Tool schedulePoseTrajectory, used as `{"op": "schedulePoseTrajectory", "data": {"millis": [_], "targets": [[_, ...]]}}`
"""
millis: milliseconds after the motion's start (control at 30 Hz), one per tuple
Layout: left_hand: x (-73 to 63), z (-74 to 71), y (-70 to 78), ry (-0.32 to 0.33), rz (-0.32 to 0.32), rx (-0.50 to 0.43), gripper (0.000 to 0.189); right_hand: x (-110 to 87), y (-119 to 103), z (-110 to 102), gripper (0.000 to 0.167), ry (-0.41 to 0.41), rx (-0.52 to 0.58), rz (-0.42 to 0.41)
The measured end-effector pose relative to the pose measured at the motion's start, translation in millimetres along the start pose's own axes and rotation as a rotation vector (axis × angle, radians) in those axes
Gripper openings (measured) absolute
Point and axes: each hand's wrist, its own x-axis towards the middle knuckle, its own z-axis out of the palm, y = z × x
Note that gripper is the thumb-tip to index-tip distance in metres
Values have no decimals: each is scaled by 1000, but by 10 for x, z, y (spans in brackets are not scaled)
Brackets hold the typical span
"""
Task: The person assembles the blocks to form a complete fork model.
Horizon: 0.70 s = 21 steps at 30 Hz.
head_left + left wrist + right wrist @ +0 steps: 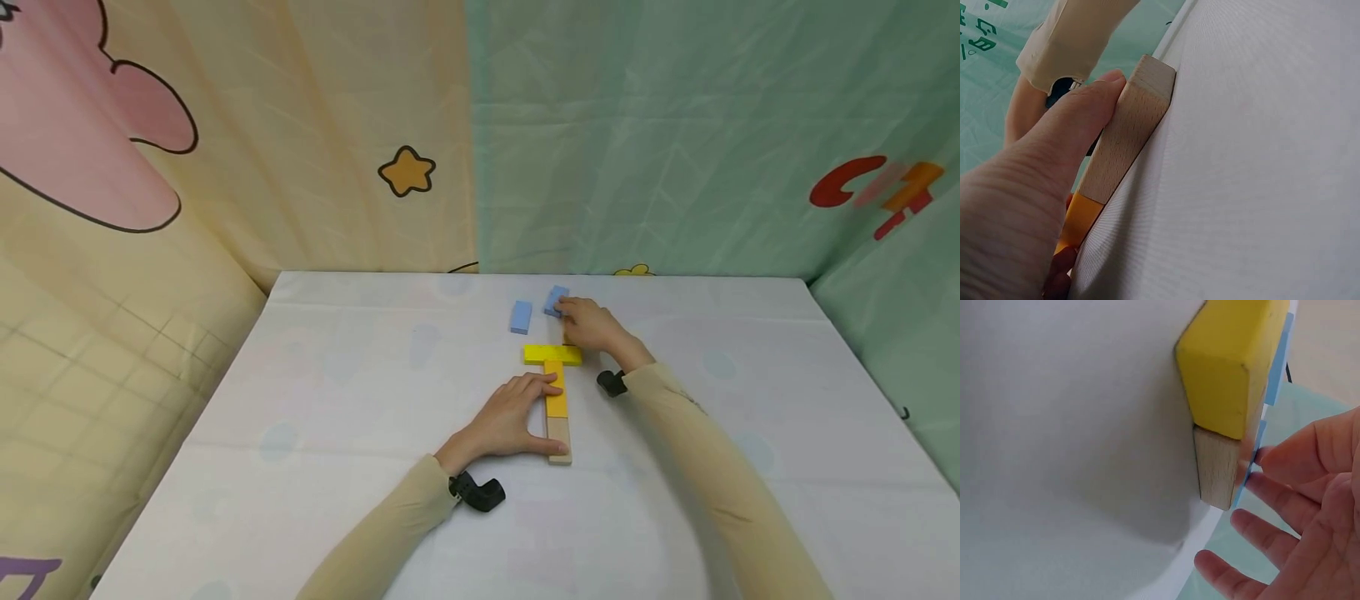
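Just right of the centre of the head view, 4 blocks lie flat and joined in a line with a crossbar. The line starts lower down with a pale, bare-wood rectangular block (559,429), runs up into an orange rectangular wooden block (556,407) butted against its end, and meets a bright yellow rectangular bar (552,355) set crosswise. Behind the bar, a second bare-wood block (1216,467) touches it, partly hidden by the hand in the head view.

Judging by the layout, these 4 look placed. The part that seems left is 2 light-blue rectangular blocks near the table's far edge: the left blue block (521,317) lies apart and untouched, while the right blue block (555,298) sits tilted, with no contact with the yellow bar.

The right hand (595,325) has its fingertips at that right blue block; I cannot tell whether they pinch it. The left hand (506,419) is spread, its thumb resting on the lower bare-wood block and its fingers reaching over the orange block.

Around everything stretches the white-covered table (337,400), with printed curtains (660,150) across the upper frame.
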Motion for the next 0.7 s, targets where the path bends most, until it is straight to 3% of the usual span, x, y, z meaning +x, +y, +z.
{"op": "schedulePoseTrajectory", "data": {"millis": [700], "targets": [[1, -7, 10, -12, -7, 3, 80, -127, 38, 24, 42, -60, -2, -110]]}}
